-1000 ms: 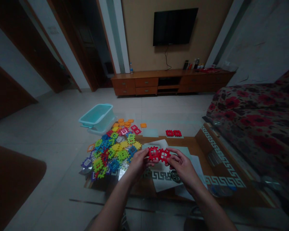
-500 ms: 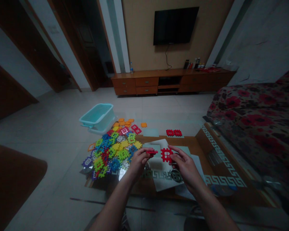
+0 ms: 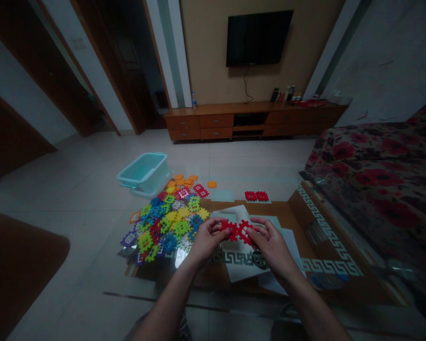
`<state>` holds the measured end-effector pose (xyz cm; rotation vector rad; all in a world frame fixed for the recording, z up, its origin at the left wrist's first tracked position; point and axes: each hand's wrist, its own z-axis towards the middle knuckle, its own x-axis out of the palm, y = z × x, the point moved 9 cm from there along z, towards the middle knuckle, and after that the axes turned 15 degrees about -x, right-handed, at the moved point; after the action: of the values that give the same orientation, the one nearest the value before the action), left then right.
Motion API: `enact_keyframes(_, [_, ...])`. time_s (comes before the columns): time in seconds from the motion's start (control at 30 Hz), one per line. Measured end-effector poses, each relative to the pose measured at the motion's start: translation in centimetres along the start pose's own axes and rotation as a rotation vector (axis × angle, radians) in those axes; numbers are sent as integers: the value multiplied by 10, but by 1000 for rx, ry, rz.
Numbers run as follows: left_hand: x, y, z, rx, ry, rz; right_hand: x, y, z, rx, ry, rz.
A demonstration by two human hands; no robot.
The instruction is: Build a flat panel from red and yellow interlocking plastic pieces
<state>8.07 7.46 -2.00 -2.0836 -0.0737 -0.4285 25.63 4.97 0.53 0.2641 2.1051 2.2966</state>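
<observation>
My left hand (image 3: 210,235) is closed on a red interlocking block (image 3: 231,231), thumb on its face. Between the thumb and fingers of my right hand (image 3: 266,237) is a second red block (image 3: 244,232) with a window-like opening, turned at an angle. The two blocks are edge to edge above the glass table; whether their teeth mesh, I cannot tell. Left of my hands spreads a heap of interlocking blocks (image 3: 181,227) in green, yellow, blue, red, purple and white. Two red blocks (image 3: 256,196) lie side by side at the table's far part.
A light blue plastic basket (image 3: 142,170) stands beyond the heap at the left. Orange blocks (image 3: 186,181) lie at the far end of the heap, with one orange block (image 3: 212,184) apart. Papers (image 3: 237,270) show beneath the glass. A flower-patterned sofa (image 3: 369,166) is at the right.
The left block has turned from edge-on to showing its face. My right hand has rotated its block, and the two blocks have come together.
</observation>
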Motion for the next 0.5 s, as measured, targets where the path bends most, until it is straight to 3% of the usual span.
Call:
enact_keyframes(0.2, [15,7,-6,-97,182,-21,5,2,1,-43,67,-62])
enact_keyframes(0.37, [33,2,-18,-80,382,-13,2,3,4,-70,61,-99])
enact_keyframes(0.5, [37,1,-19,-51,412,18,2,2,3,-67,78,-118])
